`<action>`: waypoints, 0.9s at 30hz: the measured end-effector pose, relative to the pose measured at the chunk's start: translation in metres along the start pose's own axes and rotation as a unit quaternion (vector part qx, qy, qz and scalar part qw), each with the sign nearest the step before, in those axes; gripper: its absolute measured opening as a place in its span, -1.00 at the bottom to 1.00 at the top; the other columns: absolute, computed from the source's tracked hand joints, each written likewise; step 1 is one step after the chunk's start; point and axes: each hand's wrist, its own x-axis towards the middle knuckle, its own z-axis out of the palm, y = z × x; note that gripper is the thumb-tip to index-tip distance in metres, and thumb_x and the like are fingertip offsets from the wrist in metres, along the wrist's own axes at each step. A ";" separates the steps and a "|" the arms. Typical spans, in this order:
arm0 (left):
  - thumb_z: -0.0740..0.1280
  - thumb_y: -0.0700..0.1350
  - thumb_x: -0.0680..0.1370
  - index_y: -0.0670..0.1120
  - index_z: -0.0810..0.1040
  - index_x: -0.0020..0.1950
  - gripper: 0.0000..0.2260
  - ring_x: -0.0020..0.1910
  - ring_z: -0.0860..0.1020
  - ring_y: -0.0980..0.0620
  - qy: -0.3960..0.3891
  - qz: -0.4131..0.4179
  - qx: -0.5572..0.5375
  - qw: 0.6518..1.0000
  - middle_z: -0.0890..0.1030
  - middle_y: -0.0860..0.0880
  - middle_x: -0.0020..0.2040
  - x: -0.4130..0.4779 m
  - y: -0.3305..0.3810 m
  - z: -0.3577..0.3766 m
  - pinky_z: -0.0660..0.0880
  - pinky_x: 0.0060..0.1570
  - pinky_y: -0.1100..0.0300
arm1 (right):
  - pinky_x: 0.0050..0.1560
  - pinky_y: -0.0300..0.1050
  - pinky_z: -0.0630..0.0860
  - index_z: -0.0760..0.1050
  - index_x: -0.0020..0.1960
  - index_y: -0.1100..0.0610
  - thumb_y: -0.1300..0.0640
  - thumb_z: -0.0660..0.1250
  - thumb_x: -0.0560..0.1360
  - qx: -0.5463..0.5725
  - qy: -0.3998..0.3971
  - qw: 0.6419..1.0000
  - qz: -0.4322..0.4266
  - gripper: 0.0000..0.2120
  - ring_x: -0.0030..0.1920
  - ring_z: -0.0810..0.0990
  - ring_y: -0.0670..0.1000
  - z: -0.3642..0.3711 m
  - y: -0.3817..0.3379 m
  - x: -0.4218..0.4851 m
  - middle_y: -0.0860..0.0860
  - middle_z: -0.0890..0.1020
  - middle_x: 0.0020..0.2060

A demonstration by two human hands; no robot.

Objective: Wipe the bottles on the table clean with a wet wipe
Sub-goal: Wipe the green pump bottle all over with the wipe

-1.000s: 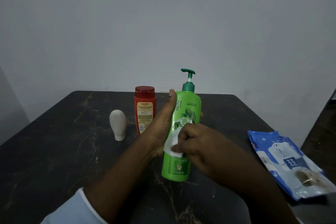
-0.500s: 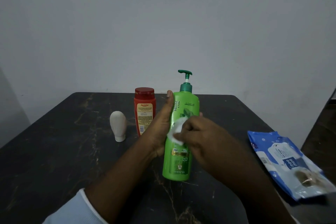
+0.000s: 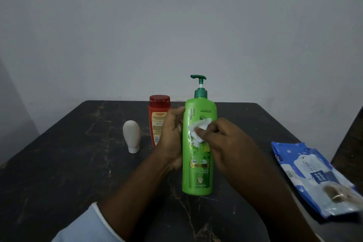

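Note:
A tall green pump bottle (image 3: 198,173) stands upright near the middle of the dark table. My left hand (image 3: 171,137) grips its left side. My right hand (image 3: 225,141) pinches a folded white wet wipe (image 3: 198,128) and presses it against the bottle's upper front label. Behind my left hand stands a red bottle (image 3: 158,116) with a red cap, partly hidden by my fingers. A small white bottle (image 3: 131,135) stands cap-down further left.
A blue and white pack of wet wipes (image 3: 314,177) lies at the table's right edge. The dark marbled table (image 3: 59,163) ends at a plain grey wall behind. A dark chair part shows at the far right.
My right hand has slid the wipe upward along the green bottle's front, from its middle to the upper label. The bottle now stands straighter.

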 end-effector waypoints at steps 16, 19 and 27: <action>0.27 0.25 0.63 -0.14 0.56 0.42 -0.45 0.16 0.64 -0.12 -0.087 -0.030 0.022 0.996 0.67 -0.17 0.23 -0.008 0.003 0.012 0.53 0.24 -0.09 | -0.20 -0.03 0.55 0.55 0.29 0.17 0.36 0.34 0.49 0.056 0.114 0.992 0.019 -0.62 -0.15 0.55 0.05 -0.005 0.006 0.001 0.08 0.54 -0.07; 0.18 0.34 0.63 -0.09 0.60 0.38 -0.41 0.10 0.67 -0.08 -0.082 -0.054 0.047 0.994 0.70 -0.13 0.17 -0.006 -0.001 0.013 0.58 0.14 -0.04 | -0.22 0.05 0.59 0.54 0.29 0.20 0.38 0.33 0.48 0.057 0.113 0.992 0.016 -0.61 -0.13 0.55 0.09 -0.005 0.007 0.001 0.11 0.54 -0.05; 0.05 -0.04 0.63 -0.15 0.69 0.20 -0.55 -0.07 0.72 -0.11 -0.124 -0.026 -0.045 0.991 0.74 -0.16 -0.01 -0.010 0.000 0.005 0.66 -0.10 0.00 | -0.23 0.10 0.59 0.53 0.31 0.20 0.39 0.30 0.49 0.073 0.133 0.988 0.026 -0.60 -0.11 0.54 0.11 -0.001 0.013 0.002 0.11 0.52 -0.05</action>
